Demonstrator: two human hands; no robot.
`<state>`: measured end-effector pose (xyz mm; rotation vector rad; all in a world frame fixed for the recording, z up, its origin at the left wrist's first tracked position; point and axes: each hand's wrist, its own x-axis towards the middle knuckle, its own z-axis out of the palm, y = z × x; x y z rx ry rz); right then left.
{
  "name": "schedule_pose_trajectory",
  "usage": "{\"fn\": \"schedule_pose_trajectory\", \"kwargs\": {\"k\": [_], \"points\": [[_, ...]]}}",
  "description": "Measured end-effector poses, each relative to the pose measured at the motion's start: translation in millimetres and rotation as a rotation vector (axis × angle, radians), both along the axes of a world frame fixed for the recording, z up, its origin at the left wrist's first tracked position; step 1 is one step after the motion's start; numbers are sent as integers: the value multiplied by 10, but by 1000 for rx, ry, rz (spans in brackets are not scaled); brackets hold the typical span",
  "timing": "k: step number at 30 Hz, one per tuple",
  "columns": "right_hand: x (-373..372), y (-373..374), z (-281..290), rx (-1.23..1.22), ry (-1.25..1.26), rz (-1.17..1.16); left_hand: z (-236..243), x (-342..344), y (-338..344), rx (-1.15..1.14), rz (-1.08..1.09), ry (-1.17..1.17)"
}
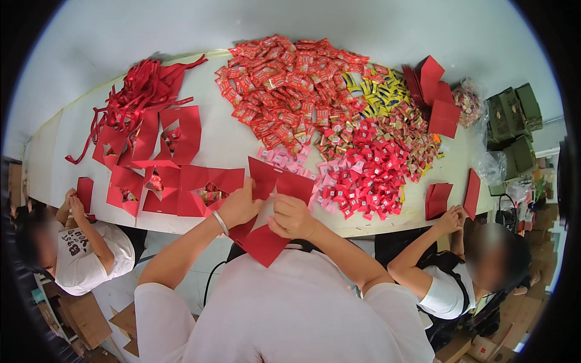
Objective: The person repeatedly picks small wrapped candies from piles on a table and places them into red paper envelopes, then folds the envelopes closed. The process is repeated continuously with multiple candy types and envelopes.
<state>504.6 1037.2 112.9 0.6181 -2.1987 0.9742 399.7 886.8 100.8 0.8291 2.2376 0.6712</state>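
At the table's near edge, a red folding paper box [266,245] stands partly unfolded, with its pale inside showing between the flaps. My left hand [240,207] grips its left side, fingers closed on the card. From the right, my right hand [292,216] pinches the box near its middle; the fingertips are partly hidden by the card. Just left of my left hand lies an open red box [229,175] with wrapped sweets inside. Several similar filled boxes [181,129] sit beyond it, with their flaps up.
Red ribbons [144,91] are heaped at the far left. Orange-red sachets [284,78], yellow sachets [387,94], red sweets [375,169] and pink sweets [284,158] cover the table's middle. Folded red cards [445,116] stand far right. Seated people [91,254] work on both sides with red cards.
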Motion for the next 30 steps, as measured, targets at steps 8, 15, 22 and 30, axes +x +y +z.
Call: {"fn": "schedule_pose_trajectory", "kwargs": {"k": [8, 15, 22, 30], "points": [[-7, 600, 12, 73, -140, 140, 262, -114, -72, 223, 168, -711], [229, 668, 309, 274, -398, 27, 142, 302, -175, 385, 127, -189], [517, 677, -277, -477, -758, -109, 138, 329, -85, 298, 570, -946], [69, 482, -241, -1087, -837, -173, 125, 323, -194, 438, 473, -214]]}}
